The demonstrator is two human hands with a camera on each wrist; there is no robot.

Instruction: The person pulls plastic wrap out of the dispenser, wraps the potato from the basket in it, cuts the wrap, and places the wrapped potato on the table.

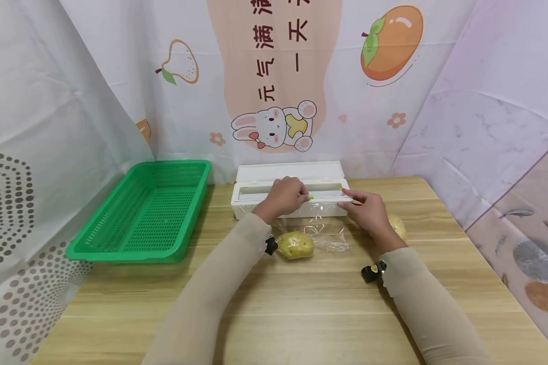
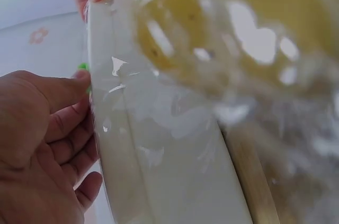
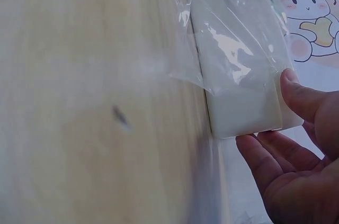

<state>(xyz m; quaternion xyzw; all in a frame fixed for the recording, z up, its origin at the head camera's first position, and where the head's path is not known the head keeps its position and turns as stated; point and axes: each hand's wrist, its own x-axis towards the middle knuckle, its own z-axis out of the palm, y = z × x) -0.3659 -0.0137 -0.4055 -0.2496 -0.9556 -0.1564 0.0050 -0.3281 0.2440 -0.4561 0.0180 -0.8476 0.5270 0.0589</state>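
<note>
A white cling film dispenser (image 1: pixel 245 209) lies lengthwise near the back of the table, its lid (image 1: pixel 289 170) raised. At its front edge my left hand (image 1: pixel 284 196) pinches a small green slide cutter (image 1: pixel 310 196) between thumb and fingers. My right hand (image 1: pixel 369 212) grips the dispenser's right end, the thumb on its front (image 3: pixel 294 94) and fingers against the end face. Clear cling film (image 1: pixel 331 241) hangs from the front edge onto the table. A potato (image 1: pixel 297 245) lies in the film below my left wrist; it looks large and blurred in the left wrist view.
A second potato (image 1: pixel 398 226) sits behind my right wrist, partly hidden. To the left stands a green plastic basket (image 1: pixel 194 213). A printed curtain (image 1: pixel 187 111) rises behind the wooden table (image 1: pixel 301 314).
</note>
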